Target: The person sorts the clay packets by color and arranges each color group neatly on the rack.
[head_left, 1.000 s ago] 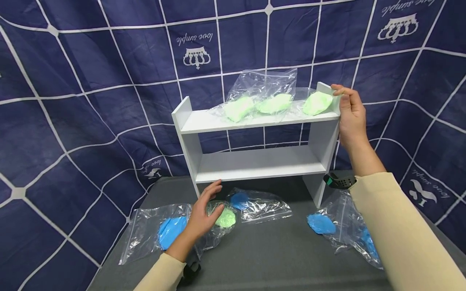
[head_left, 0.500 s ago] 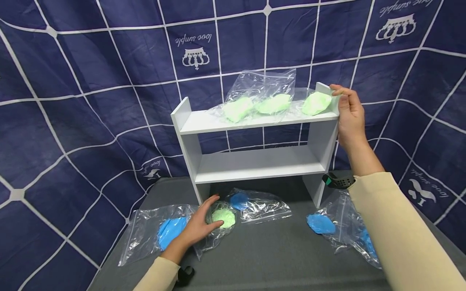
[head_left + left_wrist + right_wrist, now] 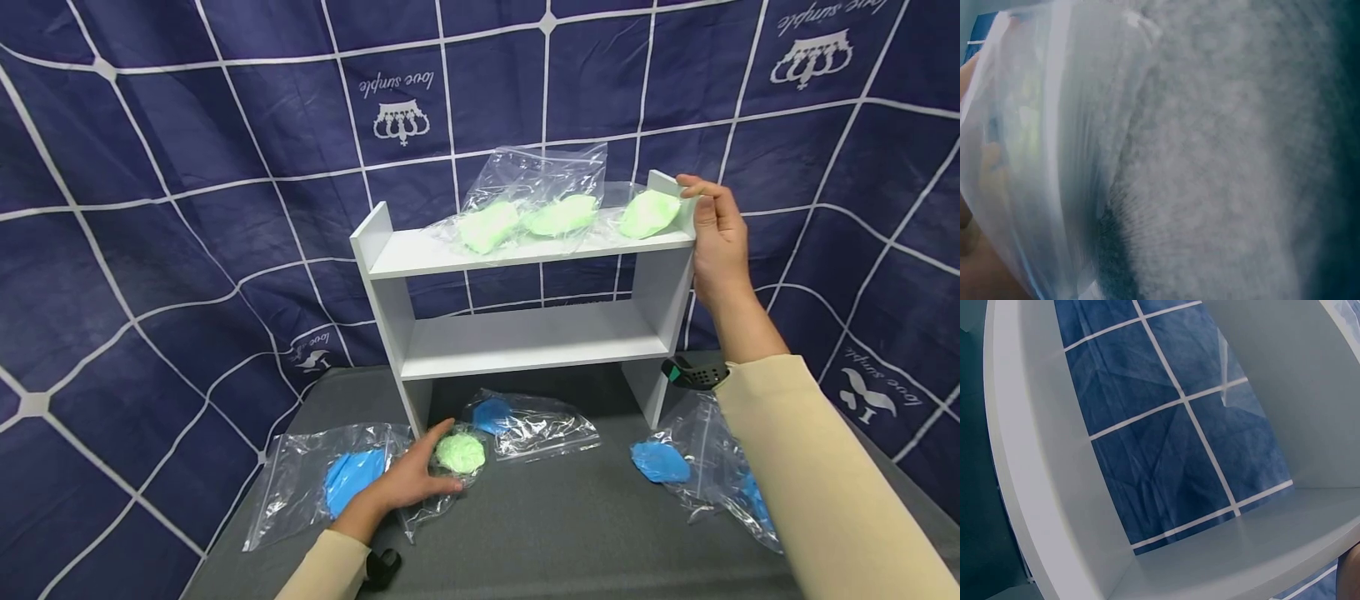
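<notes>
My left hand (image 3: 411,477) is low over the table, thumb and fingers spread around a rounded light-green bundle (image 3: 461,452) in a clear zip bag. Whether the fingertips touch the bag cannot be told. In the left wrist view the clear bag (image 3: 1029,150) is close to the camera and blurred, with part of the hand behind it. My right hand (image 3: 722,242) grips the top of the right side panel of a white two-tier shelf (image 3: 536,337). On its upper board lie three light-green bundles (image 3: 565,215) in clear bags.
A bagged blue bundle (image 3: 354,481) lies left of my left hand. Another blue bundle (image 3: 492,415) is under the shelf. Two more blue bundles (image 3: 660,462) lie at the right, partly behind my right sleeve. A blue checked cloth (image 3: 225,208) hangs behind the dark table (image 3: 570,533).
My left hand has come down from in front of the shelf's lower left to around the bagged light-green bundle. My right hand stays on the shelf's side panel.
</notes>
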{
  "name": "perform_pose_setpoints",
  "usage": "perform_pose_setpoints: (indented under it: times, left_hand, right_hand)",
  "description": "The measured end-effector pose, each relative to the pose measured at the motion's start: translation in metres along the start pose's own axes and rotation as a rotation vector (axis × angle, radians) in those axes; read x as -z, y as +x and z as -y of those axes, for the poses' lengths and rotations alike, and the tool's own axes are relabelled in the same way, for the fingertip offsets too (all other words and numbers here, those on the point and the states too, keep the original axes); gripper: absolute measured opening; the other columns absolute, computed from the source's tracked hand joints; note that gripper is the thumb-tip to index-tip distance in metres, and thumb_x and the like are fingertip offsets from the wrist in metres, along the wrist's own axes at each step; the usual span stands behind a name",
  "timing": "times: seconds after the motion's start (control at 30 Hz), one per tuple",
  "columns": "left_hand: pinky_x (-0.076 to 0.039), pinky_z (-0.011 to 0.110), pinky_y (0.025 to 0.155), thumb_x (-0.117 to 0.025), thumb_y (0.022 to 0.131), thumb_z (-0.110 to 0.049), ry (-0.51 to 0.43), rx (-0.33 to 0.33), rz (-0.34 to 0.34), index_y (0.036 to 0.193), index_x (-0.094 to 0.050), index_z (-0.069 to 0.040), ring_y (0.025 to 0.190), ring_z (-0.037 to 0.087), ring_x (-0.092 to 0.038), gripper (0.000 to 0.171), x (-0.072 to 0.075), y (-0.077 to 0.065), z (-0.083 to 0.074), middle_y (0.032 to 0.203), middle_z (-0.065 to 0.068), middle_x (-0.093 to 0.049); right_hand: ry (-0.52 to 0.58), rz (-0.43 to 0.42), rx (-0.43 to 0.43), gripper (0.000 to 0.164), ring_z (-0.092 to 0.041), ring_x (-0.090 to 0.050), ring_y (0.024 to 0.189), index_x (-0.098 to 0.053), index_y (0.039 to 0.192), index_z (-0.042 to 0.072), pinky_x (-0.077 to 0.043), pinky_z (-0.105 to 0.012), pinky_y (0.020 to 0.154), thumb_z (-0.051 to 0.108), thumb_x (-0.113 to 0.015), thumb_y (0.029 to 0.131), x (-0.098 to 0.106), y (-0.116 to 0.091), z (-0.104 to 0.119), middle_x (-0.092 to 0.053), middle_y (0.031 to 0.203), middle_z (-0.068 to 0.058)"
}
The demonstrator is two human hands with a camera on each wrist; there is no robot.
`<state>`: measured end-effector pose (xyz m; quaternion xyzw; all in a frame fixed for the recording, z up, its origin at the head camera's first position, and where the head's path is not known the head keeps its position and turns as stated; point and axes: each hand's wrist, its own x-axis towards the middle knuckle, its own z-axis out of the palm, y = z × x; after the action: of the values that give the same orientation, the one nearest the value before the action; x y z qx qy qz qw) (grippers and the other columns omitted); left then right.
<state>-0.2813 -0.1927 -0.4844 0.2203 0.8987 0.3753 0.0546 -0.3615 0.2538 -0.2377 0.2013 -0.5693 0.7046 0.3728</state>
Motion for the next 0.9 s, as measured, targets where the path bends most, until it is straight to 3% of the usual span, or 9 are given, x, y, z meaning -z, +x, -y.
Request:
perform_pose_setpoints:
  times: [0.17,0.33,0.47,0.6,0.77,0.9]
  left_hand:
    - [-0.031,0.065,0.113,-0.086,0.075,-0.038,0.093,-0.050,0.003,0.154,-0.032,-0.006,0.144,0.044,-0.036,0.101,-0.0013,0.0003,0.0012,0.157,0.018,-0.040]
    - [-0.031,0.067,0.112,-0.086,0.074,-0.038,0.159,-0.049,0.005,0.152,-0.037,-0.007,0.143,0.046,-0.037,0.097,-0.0006,0.0016,-0.0021,0.154,0.018,-0.043]
    - [-0.035,0.065,0.108,-0.086,0.073,-0.036,0.202,-0.046,-0.001,0.148,-0.042,-0.008,0.135,0.041,-0.046,0.091,-0.0006,0.0031,-0.0054,0.144,0.015,-0.052]
    - [-0.039,0.057,0.101,-0.087,0.070,-0.032,0.266,-0.076,-0.020,0.143,-0.049,-0.005,0.120,0.033,-0.054,0.086,-0.0034,0.0033,-0.0066,0.129,0.012,-0.060]
    - [-0.035,0.042,0.089,-0.087,0.067,-0.029,0.330,-0.104,-0.038,0.138,-0.055,-0.004,0.113,0.028,-0.053,0.082,-0.0067,0.0033,-0.0069,0.122,0.010,-0.061]
    - [-0.031,0.038,0.085,-0.087,0.066,-0.029,0.333,-0.107,-0.041,0.135,-0.059,-0.005,0.110,0.025,-0.051,0.079,-0.0069,0.0043,-0.0066,0.117,0.007,-0.059]
  right_hand:
    - [-0.010,0.009,0.003,0.026,-0.017,-0.042,0.141,-0.066,0.101,0.016,-0.027,-0.023,0.117,0.028,-0.043,0.100,0.0008,0.0001,0.0007,-0.061,0.138,-0.001]
    - [-0.010,0.008,0.008,0.026,-0.017,-0.042,0.141,-0.066,0.102,0.016,-0.027,-0.022,0.116,0.027,-0.043,0.101,0.0019,0.0007,0.0007,-0.060,0.138,-0.002]
    - [-0.003,0.003,0.009,0.025,-0.017,-0.042,0.141,-0.066,0.101,0.016,-0.028,-0.021,0.115,0.027,-0.043,0.101,0.0025,0.0014,-0.0005,-0.061,0.137,-0.002]
    - [-0.009,0.008,0.012,0.026,-0.018,-0.043,0.140,-0.066,0.101,0.016,-0.029,-0.021,0.115,0.027,-0.043,0.100,0.0020,0.0013,-0.0023,-0.060,0.139,-0.004]
    - [-0.014,0.012,0.011,0.025,-0.017,-0.043,0.141,-0.066,0.101,0.016,-0.028,-0.021,0.116,0.028,-0.043,0.100,0.0014,0.0007,-0.0032,-0.059,0.139,-0.004]
    - [-0.009,0.011,0.013,0.025,-0.017,-0.042,0.141,-0.066,0.101,0.016,-0.028,-0.021,0.115,0.027,-0.043,0.100,0.0016,0.0008,-0.0031,-0.060,0.139,-0.004]
